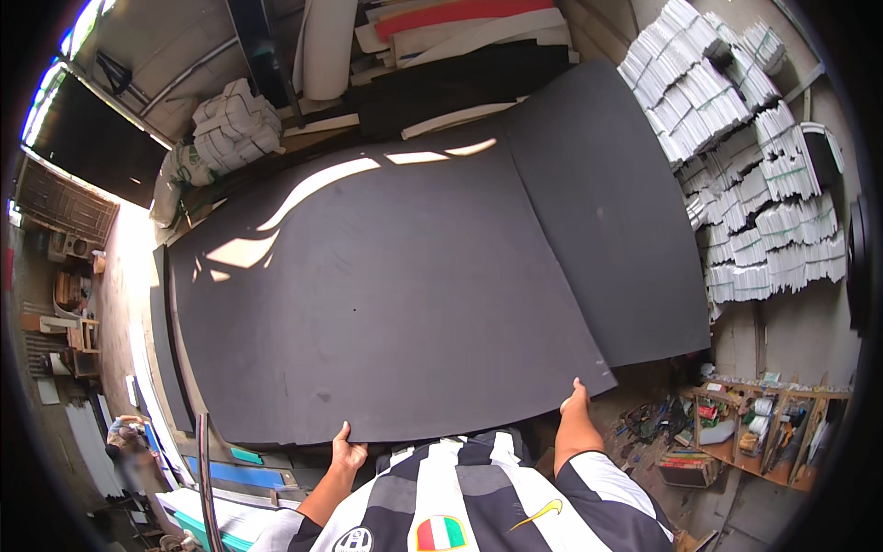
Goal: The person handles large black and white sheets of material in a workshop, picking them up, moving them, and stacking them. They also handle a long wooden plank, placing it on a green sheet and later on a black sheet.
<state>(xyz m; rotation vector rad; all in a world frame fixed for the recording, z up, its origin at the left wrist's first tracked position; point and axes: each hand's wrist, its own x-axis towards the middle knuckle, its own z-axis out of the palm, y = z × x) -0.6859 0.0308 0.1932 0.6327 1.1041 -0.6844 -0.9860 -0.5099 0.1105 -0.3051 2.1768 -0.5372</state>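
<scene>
Head view: 1 large dark-grey flat sheet (405, 304) overlaps 1 plain charcoal panel (625, 248) at right, its near edge held by left hand (348, 453) and, near the corner, right hand (574, 405), thumbs on top, other fingers mostly hidden.

White bundles (752, 198) stacked at right; cluttered wooden shelf (768, 473) below.

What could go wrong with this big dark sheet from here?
The large dark sheet might flex or slip, with the left hand and right hand only at its near edge. It overlaps a second dark sheet, which could be dragged along. Swung right, it may bump the white bundles.
</scene>
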